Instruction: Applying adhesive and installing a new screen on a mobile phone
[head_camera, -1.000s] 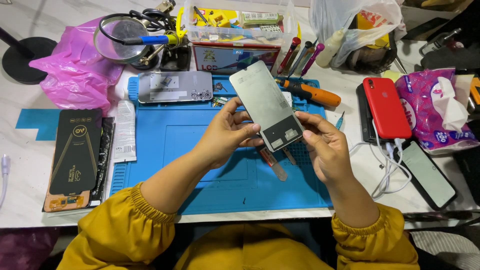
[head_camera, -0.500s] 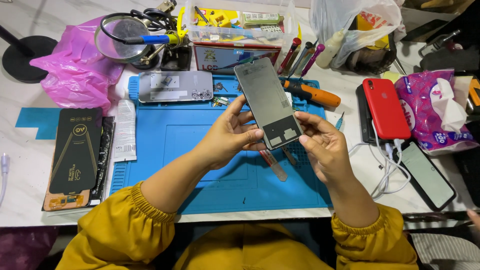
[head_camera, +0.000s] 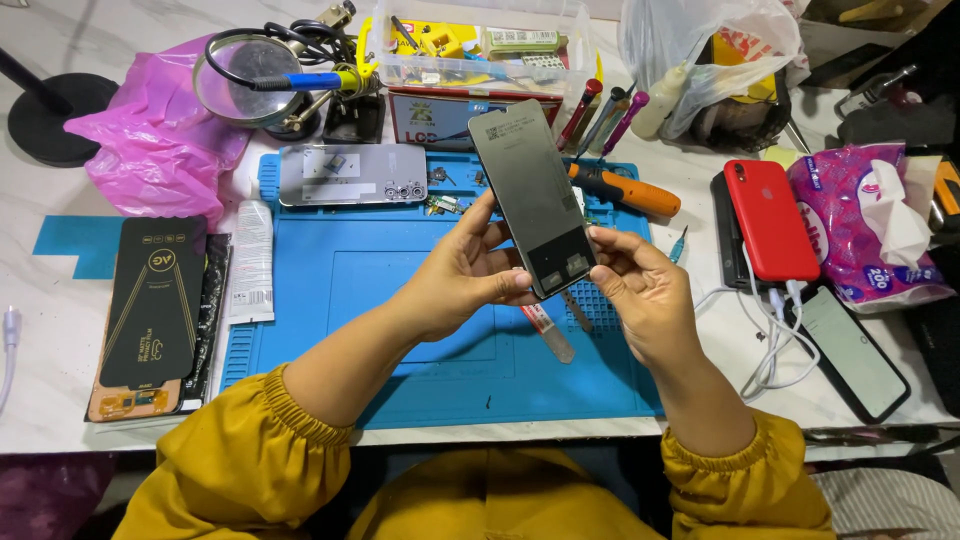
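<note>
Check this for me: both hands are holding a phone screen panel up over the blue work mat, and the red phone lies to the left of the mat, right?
Not quite. The head view shows both hands, left hand and right hand, holding the screen panel over the blue work mat, but the red phone lies to the mat's right.

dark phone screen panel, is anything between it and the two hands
Nothing visible: the left hand and right hand both grip the flat dark phone screen panel directly at its lower end, holding it tilted above the blue rubber work mat.
</note>
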